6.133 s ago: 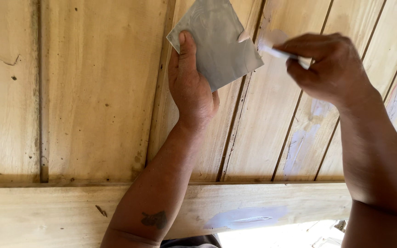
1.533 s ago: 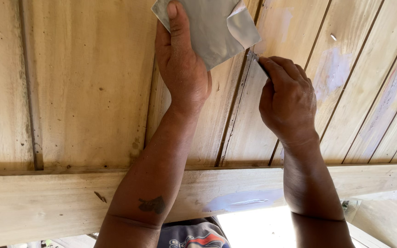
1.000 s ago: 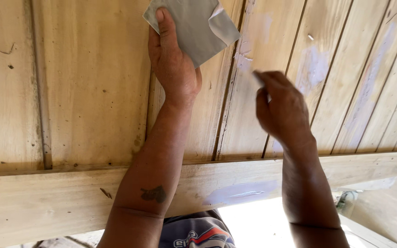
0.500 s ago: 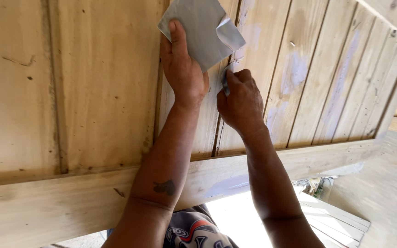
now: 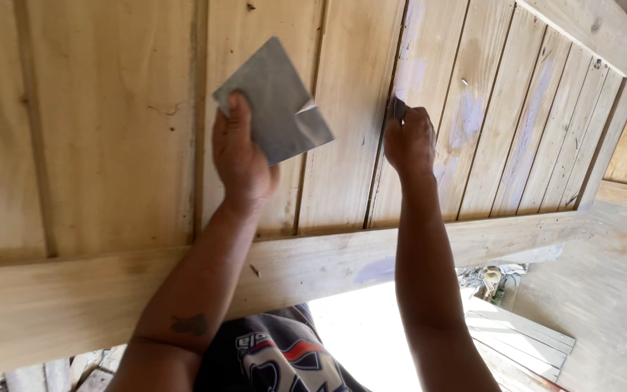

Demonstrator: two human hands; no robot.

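Far to my left the wide plank [image 5: 110,123] of the wooden panel runs bare, with a thin scratch and a few dark specks on it. Beside it, my left hand [image 5: 239,156] is raised against the wood, thumb pressed flat over the face of a grey square plate [image 5: 273,101] and fingers behind it, so the grip is closed on the plate's lower corner. The plate stands tilted like a diamond, and a pale dab of filler [image 5: 306,110] sits near its right edge. Next come narrower boards, and along the dark groove [image 5: 384,138] between two of them my right hand [image 5: 409,141] is curled tight around a small dark blade [image 5: 398,109], whose tip pokes out above my knuckles and touches the groove. Only that tip shows; the rest is hidden in my fist. Further right, pale lilac patches of dried filler [image 5: 467,116] streak several boards [image 5: 538,109]. Below both forearms a heavy cross rail [image 5: 74,297] spans the panel from left to right, with another faint lilac smear on it near my right arm.
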